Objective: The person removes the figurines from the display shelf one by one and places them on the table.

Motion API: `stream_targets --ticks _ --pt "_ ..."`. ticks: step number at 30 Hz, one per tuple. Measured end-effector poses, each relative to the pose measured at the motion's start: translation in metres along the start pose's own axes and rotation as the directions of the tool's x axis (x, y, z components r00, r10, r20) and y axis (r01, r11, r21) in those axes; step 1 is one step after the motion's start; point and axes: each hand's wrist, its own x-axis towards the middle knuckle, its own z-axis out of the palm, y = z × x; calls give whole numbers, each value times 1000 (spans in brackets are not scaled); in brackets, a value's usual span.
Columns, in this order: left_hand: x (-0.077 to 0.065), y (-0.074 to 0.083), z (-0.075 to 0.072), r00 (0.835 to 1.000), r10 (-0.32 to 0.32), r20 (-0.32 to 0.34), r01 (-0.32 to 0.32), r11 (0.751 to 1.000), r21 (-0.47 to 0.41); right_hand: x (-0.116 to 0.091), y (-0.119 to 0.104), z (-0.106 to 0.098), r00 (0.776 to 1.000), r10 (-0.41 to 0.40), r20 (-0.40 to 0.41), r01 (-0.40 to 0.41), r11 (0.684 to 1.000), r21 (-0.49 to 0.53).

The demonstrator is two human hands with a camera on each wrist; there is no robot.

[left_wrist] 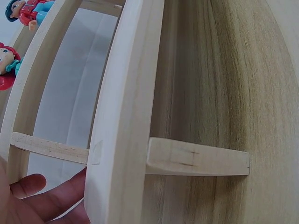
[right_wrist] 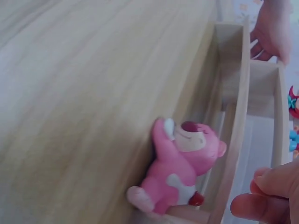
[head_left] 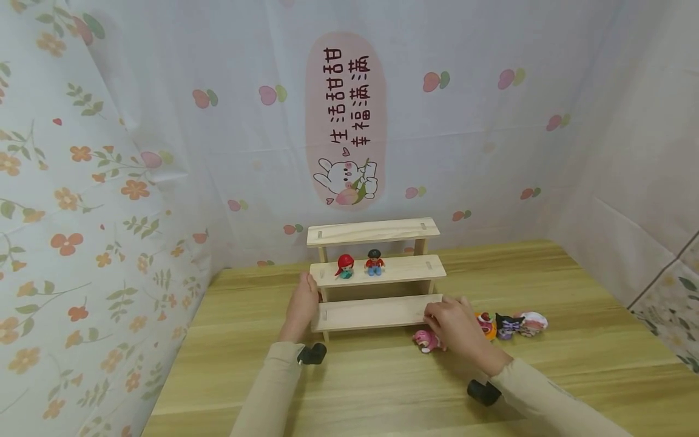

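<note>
Both hands partly hide the wooden shelf [head_left: 377,312] (ends covered).

Looks like a little home craft or photo corner, not a real room: pastel cloth backdrops hang on all sides, floral print [head_left: 71,243] at 9 o'clock, a bunny banner [head_left: 345,121] with Chinese lettering at 12. A small wooden table [head_left: 573,364] holds a three-step display shelf [head_left: 374,231] and cartoon figurines [head_left: 513,325] over at 3 o'clock
</note>
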Motion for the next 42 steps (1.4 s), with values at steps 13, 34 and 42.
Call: stream_targets --ticks 13,34,42 --pt "2 -1 2 1000 -4 -6 4 1000 7 35 -2 -6 999 3 41 -7 994 105" --pt "4 -3 1 1000 -10 -9 10 1000 7 90 -11 -20 991 8 136 -36 978 204" --pt "2 -1 2 1000 -27 8 27 1000 0 108 -11 -21 996 -21 83 4 981 196"
